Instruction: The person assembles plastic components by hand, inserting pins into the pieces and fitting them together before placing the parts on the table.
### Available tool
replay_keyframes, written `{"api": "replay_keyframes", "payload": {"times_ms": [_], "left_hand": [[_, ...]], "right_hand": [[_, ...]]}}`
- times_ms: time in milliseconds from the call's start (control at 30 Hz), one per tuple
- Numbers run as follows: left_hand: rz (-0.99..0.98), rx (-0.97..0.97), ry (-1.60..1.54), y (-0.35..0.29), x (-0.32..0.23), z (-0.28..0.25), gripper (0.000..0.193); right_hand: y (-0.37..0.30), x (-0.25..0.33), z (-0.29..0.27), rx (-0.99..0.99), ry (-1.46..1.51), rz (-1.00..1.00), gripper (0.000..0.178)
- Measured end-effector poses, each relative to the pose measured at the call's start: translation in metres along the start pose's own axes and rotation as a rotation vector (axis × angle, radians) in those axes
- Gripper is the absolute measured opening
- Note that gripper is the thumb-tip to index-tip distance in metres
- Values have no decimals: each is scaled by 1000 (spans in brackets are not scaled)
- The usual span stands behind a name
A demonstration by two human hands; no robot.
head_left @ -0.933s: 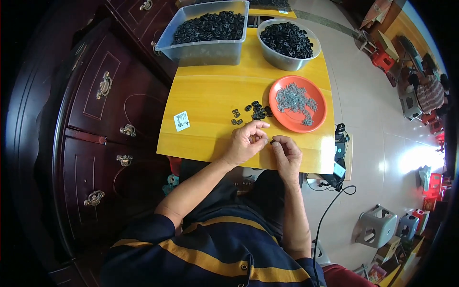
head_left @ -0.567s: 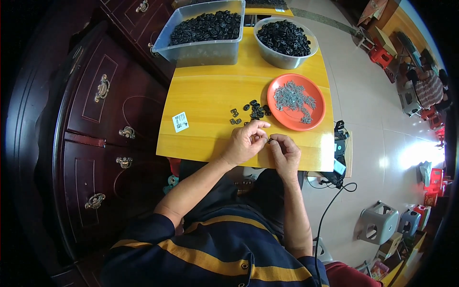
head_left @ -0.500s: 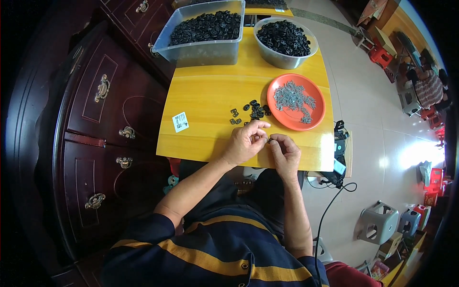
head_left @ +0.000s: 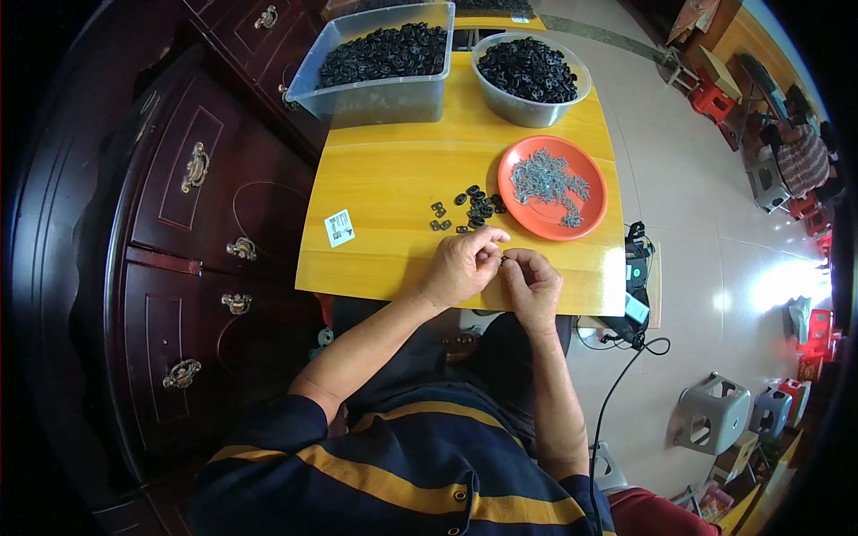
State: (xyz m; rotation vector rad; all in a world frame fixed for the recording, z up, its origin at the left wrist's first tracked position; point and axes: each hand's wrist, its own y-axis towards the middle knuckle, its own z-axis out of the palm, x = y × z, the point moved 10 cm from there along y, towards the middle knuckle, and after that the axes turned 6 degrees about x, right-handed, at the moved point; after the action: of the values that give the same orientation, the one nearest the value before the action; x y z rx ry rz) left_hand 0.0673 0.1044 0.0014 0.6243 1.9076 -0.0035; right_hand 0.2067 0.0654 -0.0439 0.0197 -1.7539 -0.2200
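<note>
Over the front part of the yellow table (head_left: pixel 384 259), my left hand (head_left: pixel 458 270) and my right hand (head_left: pixel 534 288) meet with fingertips almost touching. A tiny dark piece (head_left: pixel 504 260), like the small black oval parts, shows at the tips of my right thumb and forefinger. My left thumb and forefinger are pinched beside it; what they hold is too small to make out. Just beyond my hands lies a loose group of small black oval parts (head_left: pixel 477 214). A shallow orange plate (head_left: pixel 547 229) holds many small silvery metal pieces (head_left: pixel 547 179).
A clear rectangular tub (head_left: pixel 384 96) and a round clear bowl (head_left: pixel 527 111), both full of black parts, stand at the back. A white label (head_left: pixel 340 228) lies at left. Dark cabinets (head_left: pixel 179 295) flank the table; a grey stool (head_left: pixel 712 413) and a cable (head_left: pixel 601 429) are right.
My hands stay together at nearly the same spot, with only slight finger movement. The whole view has shifted a little; the parts and containers keep their places.
</note>
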Motion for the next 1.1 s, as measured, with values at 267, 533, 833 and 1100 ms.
{"api": "replay_keyframes", "payload": {"times_ms": [267,533,833,1100], "left_hand": [[-59,-30,117,9,13,-43,16],[-6,20,597,50,41,-61,17],[-73,110,649,64,50,-51,14],[-91,125,613,63,44,-48,13]], "right_hand": [[-2,0,-8,-49,67,-22,8],[-2,6,-8,-63,37,-34,9],[-2,0,-5,-33,21,6,9],[-3,3,-5,-30,7,-27,9]]}}
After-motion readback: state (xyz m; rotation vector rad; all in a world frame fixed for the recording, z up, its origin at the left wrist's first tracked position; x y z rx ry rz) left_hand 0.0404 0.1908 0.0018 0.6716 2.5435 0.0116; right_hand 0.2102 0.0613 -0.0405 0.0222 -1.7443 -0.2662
